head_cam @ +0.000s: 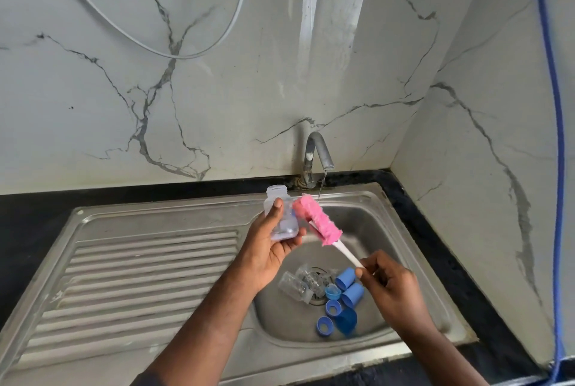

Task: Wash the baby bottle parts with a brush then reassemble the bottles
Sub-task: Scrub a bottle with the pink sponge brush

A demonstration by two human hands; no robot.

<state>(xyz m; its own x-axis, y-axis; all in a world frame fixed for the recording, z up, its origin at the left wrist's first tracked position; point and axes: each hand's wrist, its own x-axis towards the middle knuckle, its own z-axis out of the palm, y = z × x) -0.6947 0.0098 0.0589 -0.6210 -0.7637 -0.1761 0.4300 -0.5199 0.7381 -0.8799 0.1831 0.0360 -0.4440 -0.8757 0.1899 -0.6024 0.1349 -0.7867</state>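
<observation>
My left hand (267,248) grips a clear baby bottle (280,214) above the sink, its open mouth pointing up and away. My right hand (392,286) pinches the white handle of a bottle brush (317,220). The brush's pink sponge head lies against the outside of the bottle. In the sink basin (367,220) near the drain lie two more clear bottles (298,284). Beside them lie several blue parts: caps (351,287), rings (325,325) and a nipple set in a ring (332,291).
A thin stream of water runs from the steel tap (317,155) into the basin. The ribbed drainboard (140,270) spreads to the left. Black countertop (448,248) borders the sink, with marble walls behind and to the right. Cables hang on the wall; a blue hose (557,136) runs down at right.
</observation>
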